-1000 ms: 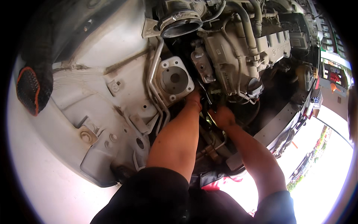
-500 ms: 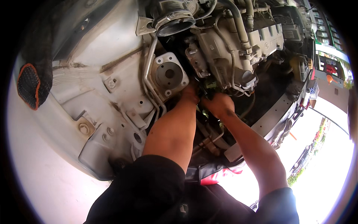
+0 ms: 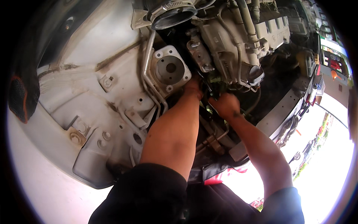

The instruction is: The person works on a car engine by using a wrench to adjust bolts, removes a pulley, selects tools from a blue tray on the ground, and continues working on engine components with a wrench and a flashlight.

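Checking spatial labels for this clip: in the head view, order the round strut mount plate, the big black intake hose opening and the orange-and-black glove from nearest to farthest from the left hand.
From the left hand:
1. Round strut mount plate, just to its left.
2. Black intake hose opening, above, at the top edge.
3. Orange-and-black glove, far left rim.

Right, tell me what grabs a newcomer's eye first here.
Two bare forearms rise from the lower edge, the left hand and right hand meeting low beside the grey engine block at centre. Left of them sits a square mount plate with a round bore on the white inner wing panel. A black and orange glove hangs at far left.
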Tool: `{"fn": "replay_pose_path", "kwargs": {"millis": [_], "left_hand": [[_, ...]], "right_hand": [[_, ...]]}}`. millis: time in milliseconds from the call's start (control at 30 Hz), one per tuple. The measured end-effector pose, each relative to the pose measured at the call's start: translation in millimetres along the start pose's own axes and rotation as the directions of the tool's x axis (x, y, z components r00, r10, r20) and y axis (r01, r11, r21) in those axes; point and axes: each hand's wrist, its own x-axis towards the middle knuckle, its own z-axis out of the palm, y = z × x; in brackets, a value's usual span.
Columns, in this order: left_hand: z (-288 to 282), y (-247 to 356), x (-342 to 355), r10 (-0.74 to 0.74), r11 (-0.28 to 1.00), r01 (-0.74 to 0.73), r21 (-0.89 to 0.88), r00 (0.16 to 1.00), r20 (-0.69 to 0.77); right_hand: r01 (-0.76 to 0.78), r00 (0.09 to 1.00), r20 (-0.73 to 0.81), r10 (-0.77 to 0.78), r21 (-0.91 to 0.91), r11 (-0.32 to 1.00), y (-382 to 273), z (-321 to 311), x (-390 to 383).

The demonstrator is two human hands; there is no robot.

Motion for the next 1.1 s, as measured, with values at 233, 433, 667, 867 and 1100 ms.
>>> {"fn": "replay_pose_path", "kwargs": {"millis": [233, 433, 667, 867, 1100], "left_hand": [[-27.2, -12.4, 56.2, -0.057, 0.995, 0.064, -0.078, 0.995, 0.085], [-34.8, -14.7, 68.9, 0.052, 0.989, -0.041, -0.144, 0.995, 0.08], [-19.0, -30.7, 59.2, 0.126, 0.979, -0.127, -0.162, 0.992, -0.018], [-51.7, -73.2, 182.9, 0.769, -0.344, 0.04, 0.938, 0.585, 0.257], [9.7, -24.7, 58.6, 0.252, -0.412, -0.096, 0.906, 0.944, 0.214]], "right_hand": [[0.092, 0.987, -0.128, -0.092, -0.007, 0.996, 16.1, 25.9, 2.7], [0.135, 0.968, -0.221, -0.118, 0.063, 0.989, 16.7, 32.2, 2.1], [0.059, 0.993, -0.102, -0.062, -0.037, 0.998, 20.3, 27.3, 7.0], [0.145, 0.988, -0.055, -0.145, -0.018, 0.989, 7.9, 12.3, 11.2], [0.206, 0.974, 0.1, -0.202, -0.031, 0.978, 33.6, -13.9, 23.8]]}}
